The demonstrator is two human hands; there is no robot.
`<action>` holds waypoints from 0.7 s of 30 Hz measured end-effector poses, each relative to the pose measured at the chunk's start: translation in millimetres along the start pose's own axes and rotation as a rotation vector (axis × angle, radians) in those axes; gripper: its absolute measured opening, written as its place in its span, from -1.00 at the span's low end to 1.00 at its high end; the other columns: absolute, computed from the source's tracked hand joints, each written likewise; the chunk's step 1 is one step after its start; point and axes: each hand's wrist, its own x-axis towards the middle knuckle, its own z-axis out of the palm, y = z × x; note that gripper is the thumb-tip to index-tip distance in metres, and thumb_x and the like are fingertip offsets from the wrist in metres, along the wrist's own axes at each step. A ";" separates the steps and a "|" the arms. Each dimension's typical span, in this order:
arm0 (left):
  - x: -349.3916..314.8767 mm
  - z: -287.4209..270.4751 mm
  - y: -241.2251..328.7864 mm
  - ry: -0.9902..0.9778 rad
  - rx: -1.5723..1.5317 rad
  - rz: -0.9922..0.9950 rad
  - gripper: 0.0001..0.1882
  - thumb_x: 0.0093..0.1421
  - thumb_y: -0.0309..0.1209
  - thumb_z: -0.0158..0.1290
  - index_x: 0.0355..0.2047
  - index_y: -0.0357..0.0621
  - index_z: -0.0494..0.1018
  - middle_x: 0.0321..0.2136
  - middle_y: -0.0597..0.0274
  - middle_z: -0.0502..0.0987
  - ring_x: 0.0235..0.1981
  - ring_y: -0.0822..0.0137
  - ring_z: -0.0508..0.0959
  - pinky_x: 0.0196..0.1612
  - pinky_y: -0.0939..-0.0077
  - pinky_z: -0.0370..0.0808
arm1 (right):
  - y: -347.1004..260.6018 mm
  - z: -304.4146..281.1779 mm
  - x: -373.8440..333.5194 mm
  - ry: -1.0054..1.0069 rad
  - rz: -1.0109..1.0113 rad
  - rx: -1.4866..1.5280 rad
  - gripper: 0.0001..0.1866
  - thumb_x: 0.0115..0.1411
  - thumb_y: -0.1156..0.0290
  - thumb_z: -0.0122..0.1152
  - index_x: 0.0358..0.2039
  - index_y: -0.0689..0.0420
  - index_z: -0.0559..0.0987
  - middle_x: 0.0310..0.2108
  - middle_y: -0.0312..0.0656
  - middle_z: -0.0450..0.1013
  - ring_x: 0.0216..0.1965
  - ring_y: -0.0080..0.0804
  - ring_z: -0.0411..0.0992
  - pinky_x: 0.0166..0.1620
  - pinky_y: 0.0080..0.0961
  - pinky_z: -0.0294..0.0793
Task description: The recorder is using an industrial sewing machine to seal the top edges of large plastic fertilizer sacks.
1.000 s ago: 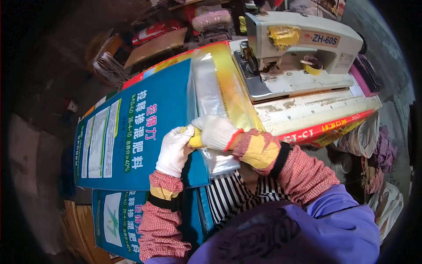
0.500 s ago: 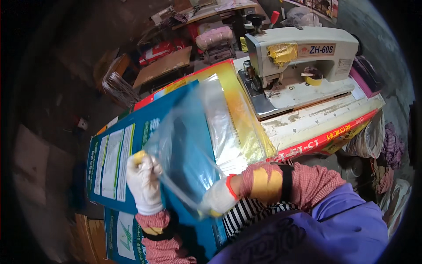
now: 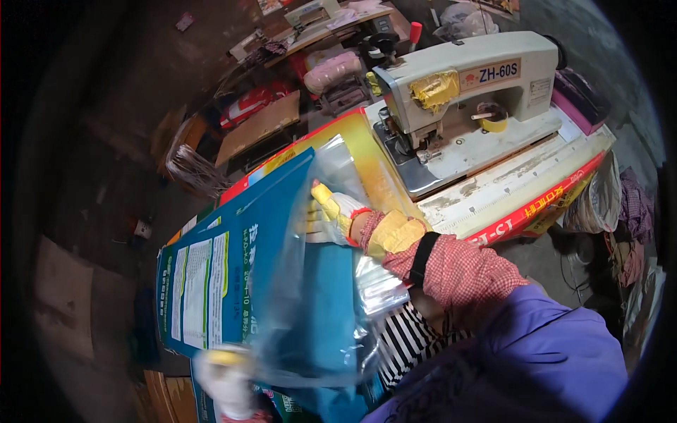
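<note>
A blue woven sack point(image 3: 266, 215) with white label panels lies across the work surface in front of me. Over it spreads a loose clear plastic bag point(image 3: 310, 379), smeared by motion near its left side. My right hand point(image 3: 331, 215), in a white glove with yellow-taped fingers, is on the upper part of the sack and plastic, its thumb apart from stretched fingers. Low on the left, my gloved left hand point(image 3: 227, 381) is blurred beside the plastic's lower corner; its grip cannot be made out. More shiny clear plastic point(image 3: 381, 285) lies beneath my right forearm.
An industrial sewing machine point(image 3: 469, 77) stands at the back right, with a yellow tape roll point(image 3: 493, 121) on its bed. A yellow and red printed sack point(image 3: 370, 151) lies beside it. A purple box point(image 3: 580, 99) stands at far right. Benches and bundles fill the background.
My right hand has moved up and away from me onto the sack. My left hand has dropped toward the lower edge. The clear bag now spreads lower across the blue sack.
</note>
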 end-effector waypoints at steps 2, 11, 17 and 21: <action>-26.7 30.9 6.2 -0.774 0.286 0.009 -0.95 -0.04 -0.52 0.12 -0.58 -0.18 0.47 -0.47 0.17 0.54 -0.48 0.28 0.54 -0.40 0.45 0.47 | -5.3 0.2 0.2 0.169 -0.466 -0.858 -0.21 0.14 -0.33 -0.32 -0.16 0.21 0.48 -0.47 -0.06 0.45 -0.36 -0.26 0.40 -0.25 -0.37 0.35; 19.1 86.4 13.8 -1.405 0.411 0.347 -0.88 0.11 -0.31 0.03 -0.41 -0.03 0.51 -0.46 0.22 0.52 -0.38 0.20 0.52 -0.31 0.41 0.46 | 40.5 20.0 -48.7 0.024 -0.423 -0.557 -0.42 0.18 -0.16 -0.07 0.01 0.04 0.35 -0.43 -0.28 0.37 -0.47 -0.45 0.23 -0.28 -0.48 0.34; 138.4 167.8 64.1 -0.469 1.013 1.115 -0.50 -0.24 -0.42 0.23 -0.21 -0.21 0.38 -0.12 0.04 0.39 -0.10 0.05 0.39 -0.07 0.24 0.34 | 64.9 26.1 -28.1 0.070 -0.567 -1.275 -0.33 0.02 0.03 0.18 0.09 0.08 0.27 -0.10 0.08 0.41 -0.10 -0.03 0.41 -0.13 -0.26 0.42; 176.7 202.1 37.5 -0.367 1.277 1.283 -0.64 -0.23 -0.45 0.14 -0.31 -0.16 0.45 -0.10 0.09 0.41 -0.06 0.13 0.40 -0.07 0.32 0.37 | 63.2 26.5 -62.4 -0.175 -0.603 -1.085 -0.19 0.03 -0.07 0.13 0.16 0.15 0.12 -0.01 0.15 0.32 -0.06 0.00 0.38 -0.10 -0.25 0.41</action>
